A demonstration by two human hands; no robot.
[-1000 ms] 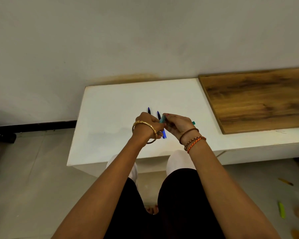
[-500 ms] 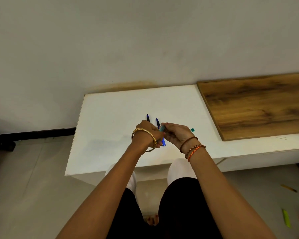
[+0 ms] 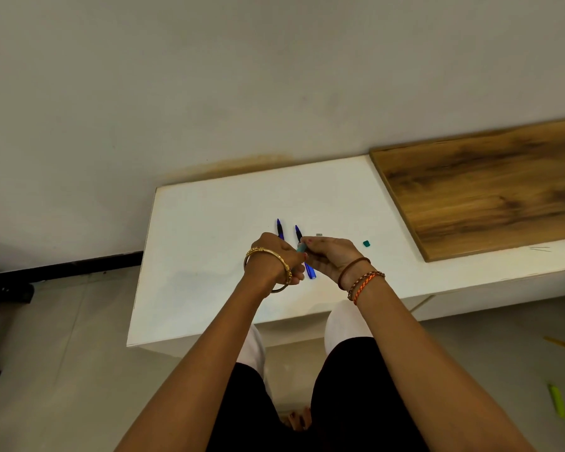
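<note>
White and low, the table (image 3: 209, 256) stands against a plain pale wall, with a wooden board (image 3: 490, 190) lying on its right part. Above the table's near middle the two hands meet. The left hand (image 3: 274, 256), with a gold bangle (image 3: 282, 261) on its wrist, is curled with its back toward the camera. The right hand (image 3: 330, 259), with thread bands (image 3: 362, 282) at its wrist, is curled too. Between them sits a teal pen (image 3: 301, 247), of which only a short stretch shows in the gap. Fingertips of both hands pinch it, the left from below and the right from above. How far its body runs inside either hand I cannot tell.

Just under that gap, a blue pen (image 3: 310, 270) lies on the table with its tip pointing away toward the wall. A second blue pen (image 3: 279, 227) lies beside it to the left, its near end hidden behind the left hand. A small teal cap (image 3: 366, 243) rests on the table just right of the right hand, apart from it. A tiny grey piece (image 3: 319, 234) lies just beyond the right fingers. On the floor at far right lie a yellow-green marker (image 3: 557, 401) and a yellow pencil (image 3: 558, 343), well apart from the hands.
</note>
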